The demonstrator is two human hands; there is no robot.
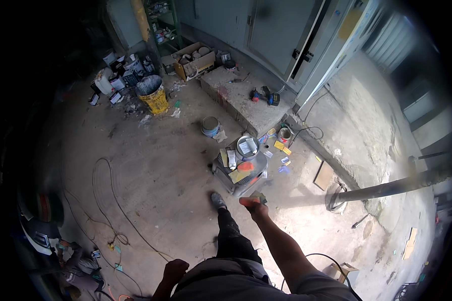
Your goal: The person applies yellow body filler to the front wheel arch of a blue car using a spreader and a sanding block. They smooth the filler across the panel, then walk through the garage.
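My right hand point(256, 209) is stretched forward, closed on a small flat grey-green piece point(259, 197); its exact kind is too small to make out. Just beyond it stands a low grey stool point(243, 187). On top are an open round tin point(247, 146) with tubes in it, a white tube point(232, 159), an orange-red flat piece point(245, 166) and a yellowish sheet point(239, 175). My left hand point(175, 271) hangs low beside my waist, its fingers curled in, with nothing visible in them.
Cables point(120, 208) loop over the floor at left, near a crouching person point(80, 263). A yellow bucket point(153, 95), a cardboard box point(196, 62) and a tin point(210, 126) stand farther off. Power tools point(266, 96) lie on the concrete step point(236, 100). A thick pole point(391, 188) slants in from the right.
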